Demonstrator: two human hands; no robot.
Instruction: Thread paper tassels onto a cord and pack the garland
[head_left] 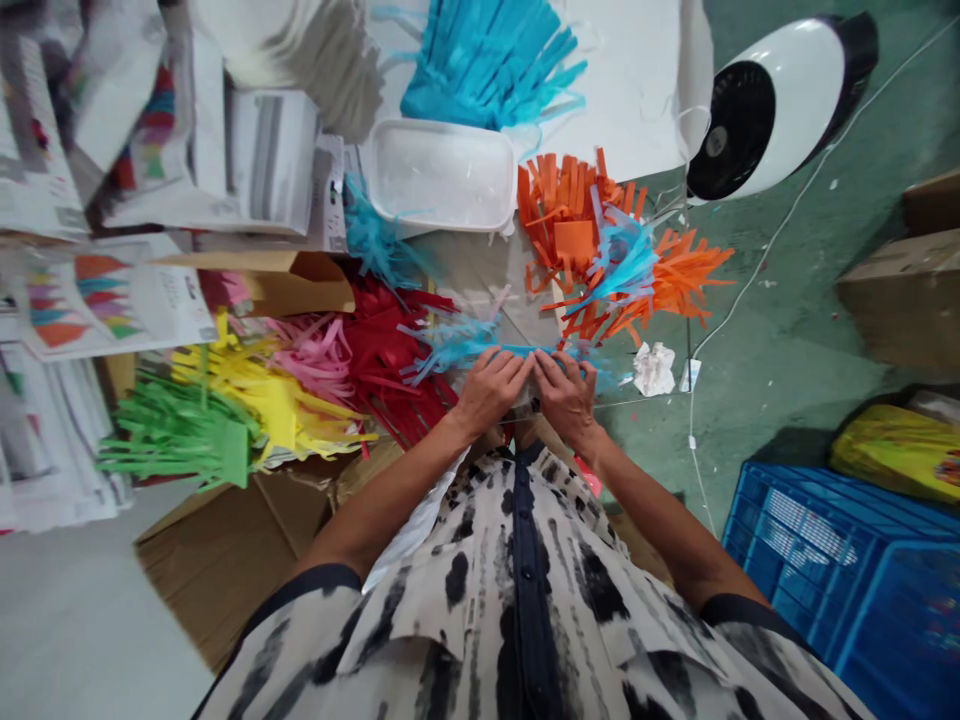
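My left hand (pixel 491 388) and my right hand (pixel 566 392) meet side by side over the work surface, fingers curled and pressed down on a strip of blue fringed paper (pixel 465 345). The fringe spreads to the left of my left hand and a little to the right of my right hand. A thin string (pixel 645 400) runs along under my hands toward the right. Red fringed paper (pixel 390 360) lies just left of my left hand.
Piles of fringed paper surround me: orange (pixel 585 225), blue (pixel 487 60), pink (pixel 315 350), yellow (pixel 262 390), green (pixel 180 435). A white plastic tub (pixel 442 175), printed packets (pixel 112 300), a white fan (pixel 780 100), a blue crate (pixel 847 580) and crumpled paper (pixel 654 370) are nearby.
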